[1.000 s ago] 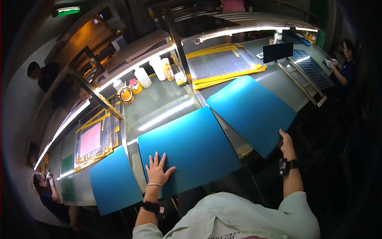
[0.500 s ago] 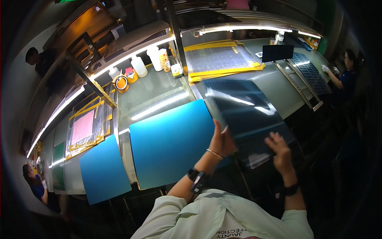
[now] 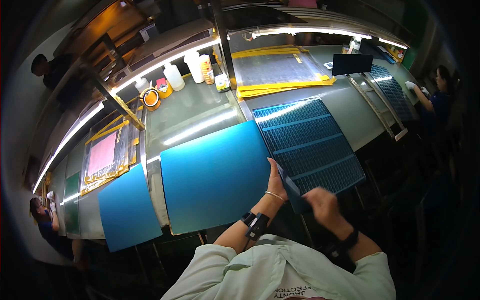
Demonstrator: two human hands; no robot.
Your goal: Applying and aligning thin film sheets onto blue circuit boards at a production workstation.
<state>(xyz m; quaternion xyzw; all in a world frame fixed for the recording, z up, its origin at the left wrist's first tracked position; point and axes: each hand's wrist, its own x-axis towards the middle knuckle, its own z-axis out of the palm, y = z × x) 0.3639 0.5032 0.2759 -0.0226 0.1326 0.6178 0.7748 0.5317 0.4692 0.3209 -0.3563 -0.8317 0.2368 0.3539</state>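
Observation:
Between my hands is a thin dark blue sheet [image 3: 291,184], seen almost edge-on and tilted up. My left hand [image 3: 276,184] grips its left side, thumb upward. My right hand [image 3: 322,204], slightly blurred, has its fingers curled at the sheet's lower right end; its exact grip is partly hidden. Just beyond lies a dark blue panel [image 3: 315,142] with a fine repeating pattern and lighter bands across it. To the left of my left hand lies a large plain blue panel [image 3: 215,180], its front edge reaching over the bench edge.
A smaller blue panel [image 3: 131,207] lies farther left. Yellow-taped clear sheets [image 3: 280,70] sit at the back. Bottles [image 3: 174,77] and tape rolls [image 3: 150,99] stand near a metal post. A rail frame [image 3: 377,107] is at right. Gloved co-workers [image 3: 442,95] work at both ends.
The glossy dark sheet has turned from broad face to nearly edge-on, and the patterned panel now shows. My right hand has moved left and inward, its fingers curling from spread.

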